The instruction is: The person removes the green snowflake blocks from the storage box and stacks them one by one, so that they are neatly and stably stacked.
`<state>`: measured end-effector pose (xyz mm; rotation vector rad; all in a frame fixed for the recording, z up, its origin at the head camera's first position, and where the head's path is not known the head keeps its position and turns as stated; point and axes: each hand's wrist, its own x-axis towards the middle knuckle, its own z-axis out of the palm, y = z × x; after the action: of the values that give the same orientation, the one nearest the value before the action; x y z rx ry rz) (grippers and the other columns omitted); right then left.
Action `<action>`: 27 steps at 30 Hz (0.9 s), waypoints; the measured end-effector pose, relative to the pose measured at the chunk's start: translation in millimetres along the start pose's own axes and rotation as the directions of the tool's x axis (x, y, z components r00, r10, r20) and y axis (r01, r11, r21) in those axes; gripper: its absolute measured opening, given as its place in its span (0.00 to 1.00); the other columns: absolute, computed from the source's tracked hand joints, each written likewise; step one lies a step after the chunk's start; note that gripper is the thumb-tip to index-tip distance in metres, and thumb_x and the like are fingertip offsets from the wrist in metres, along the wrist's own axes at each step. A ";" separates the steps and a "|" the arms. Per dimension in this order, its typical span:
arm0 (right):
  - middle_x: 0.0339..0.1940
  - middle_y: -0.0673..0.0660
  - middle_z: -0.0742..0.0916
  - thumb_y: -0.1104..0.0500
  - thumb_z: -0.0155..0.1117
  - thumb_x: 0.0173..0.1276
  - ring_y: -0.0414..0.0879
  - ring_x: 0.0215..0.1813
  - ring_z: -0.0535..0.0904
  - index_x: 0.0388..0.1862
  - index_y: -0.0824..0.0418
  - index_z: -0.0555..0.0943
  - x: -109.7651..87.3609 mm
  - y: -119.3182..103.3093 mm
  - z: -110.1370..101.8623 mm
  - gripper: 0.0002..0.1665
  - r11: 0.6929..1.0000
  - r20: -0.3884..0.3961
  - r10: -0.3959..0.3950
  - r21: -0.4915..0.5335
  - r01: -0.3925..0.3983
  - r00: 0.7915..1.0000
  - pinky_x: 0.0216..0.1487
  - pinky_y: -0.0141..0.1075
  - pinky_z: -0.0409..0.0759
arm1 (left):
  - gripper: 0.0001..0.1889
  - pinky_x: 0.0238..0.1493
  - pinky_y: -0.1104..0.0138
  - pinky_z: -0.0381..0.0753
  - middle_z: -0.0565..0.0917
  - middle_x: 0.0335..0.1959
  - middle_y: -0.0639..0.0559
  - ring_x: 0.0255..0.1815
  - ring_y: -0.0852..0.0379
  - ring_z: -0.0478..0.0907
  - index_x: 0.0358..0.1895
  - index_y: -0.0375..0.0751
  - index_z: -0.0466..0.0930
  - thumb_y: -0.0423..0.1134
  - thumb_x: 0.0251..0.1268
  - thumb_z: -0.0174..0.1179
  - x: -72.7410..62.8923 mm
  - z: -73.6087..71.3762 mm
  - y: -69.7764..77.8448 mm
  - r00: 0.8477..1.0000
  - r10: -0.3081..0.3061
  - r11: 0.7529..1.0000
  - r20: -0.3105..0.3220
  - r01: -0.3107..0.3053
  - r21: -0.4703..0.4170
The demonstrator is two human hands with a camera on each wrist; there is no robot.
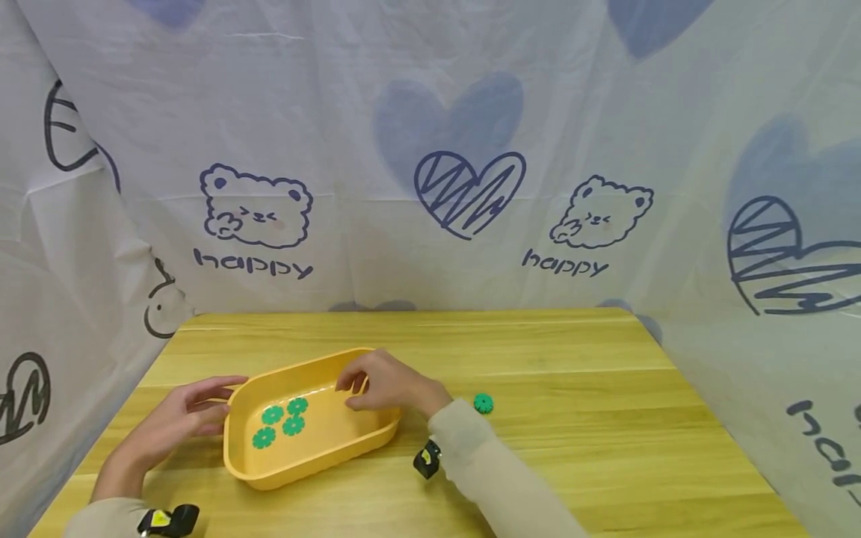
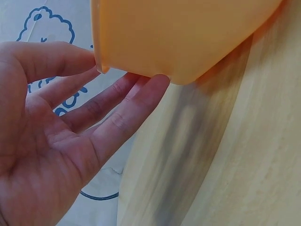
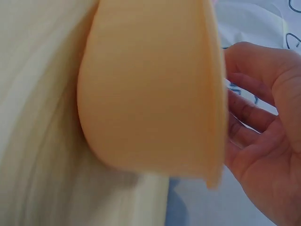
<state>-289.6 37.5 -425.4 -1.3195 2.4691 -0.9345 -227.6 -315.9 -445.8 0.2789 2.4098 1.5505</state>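
A yellow plastic bin (image 1: 316,465) stands at a slant on the left half of the table. Several green notched discs (image 1: 264,437) lie flat on its floor, toward the left end. My left hand (image 1: 171,422) is at the bin's left end, its extended fingertips (image 2: 157,87) against the outside wall and rim. Over the right part of the bin is my right hand (image 1: 386,381), fingers loosely bent and pointing down, with nothing visible between them. In the right wrist view, the bin's wall (image 3: 146,94) partly hides those fingers.
Another green notched disc (image 1: 483,403) lies on the wooden table (image 1: 592,441), right of the bin and beside the right wrist. A white cloth (image 1: 363,246) printed with hearts and bears hangs behind the table and along its sides.
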 end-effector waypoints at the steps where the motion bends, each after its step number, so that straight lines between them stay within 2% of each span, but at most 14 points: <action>1: 0.48 0.63 0.91 0.65 0.71 0.67 0.51 0.45 0.87 0.49 0.69 0.87 2.6 -1.5 3.1 0.13 1.000 0.001 -0.004 -0.006 0.004 1.000 0.43 0.18 0.82 | 0.32 0.48 0.61 0.91 0.76 0.65 0.28 0.51 0.66 0.85 0.77 0.29 0.61 0.41 0.78 0.59 0.2 0.0 -0.1 1.000 0.002 1.000 -0.001 -0.002 0.001; 5: 0.48 0.60 0.92 0.64 0.71 0.66 0.46 0.44 0.87 0.49 0.67 0.88 11.1 -6.4 16.5 0.13 0.998 -0.001 -0.020 -0.055 0.019 1.000 0.42 0.16 0.80 | 0.32 0.47 0.61 0.91 0.76 0.65 0.27 0.51 0.67 0.85 0.77 0.28 0.61 0.39 0.78 0.58 1.3 0.5 -3.0 1.000 0.014 1.000 0.006 -0.014 -0.001; 11: 0.49 0.54 0.92 0.62 0.71 0.68 0.39 0.44 0.86 0.50 0.62 0.88 22.9 -15.2 33.0 0.13 0.992 0.019 0.011 -0.123 -0.009 1.000 0.43 0.14 0.77 | 0.31 0.47 0.61 0.91 0.77 0.64 0.28 0.50 0.68 0.85 0.77 0.27 0.61 0.39 0.78 0.57 2.5 0.0 -5.4 1.000 0.029 1.000 0.012 -0.028 -0.004; 18: 0.50 0.51 0.92 0.62 0.71 0.69 0.35 0.44 0.83 0.51 0.60 0.89 36.3 -22.2 48.0 0.13 0.992 0.036 0.073 -0.101 -0.069 0.997 0.44 0.16 0.78 | 0.30 0.46 0.63 0.91 0.81 0.60 0.39 0.50 0.68 0.85 0.76 0.26 0.61 0.38 0.79 0.57 2.4 -1.3 -4.6 0.998 0.060 0.998 0.018 -0.060 -0.002; 25: 0.52 0.48 0.90 0.64 0.70 0.67 0.32 0.42 0.80 0.51 0.58 0.89 46.3 -20.5 60.7 0.14 0.988 0.055 0.061 -0.143 -0.052 0.997 0.43 0.15 0.75 | 0.31 0.46 0.61 0.91 0.75 0.65 0.25 0.50 0.69 0.84 0.77 0.27 0.60 0.39 0.79 0.57 2.6 0.3 -5.2 0.999 0.042 0.999 0.014 -0.043 0.010; 27: 0.53 0.48 0.90 0.65 0.70 0.66 0.31 0.41 0.79 0.52 0.57 0.89 48.5 -20.0 63.1 0.15 0.987 0.073 0.056 -0.153 -0.044 0.996 0.43 0.14 0.75 | 0.32 0.46 0.61 0.91 0.74 0.66 0.25 0.50 0.70 0.84 0.77 0.28 0.60 0.39 0.79 0.57 2.3 0.8 -5.0 1.000 0.026 1.000 0.008 -0.026 0.016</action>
<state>-276.7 -37.3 -456.7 -1.3050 2.5437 -0.6824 -229.6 -316.6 -450.9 0.3197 2.4234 1.5382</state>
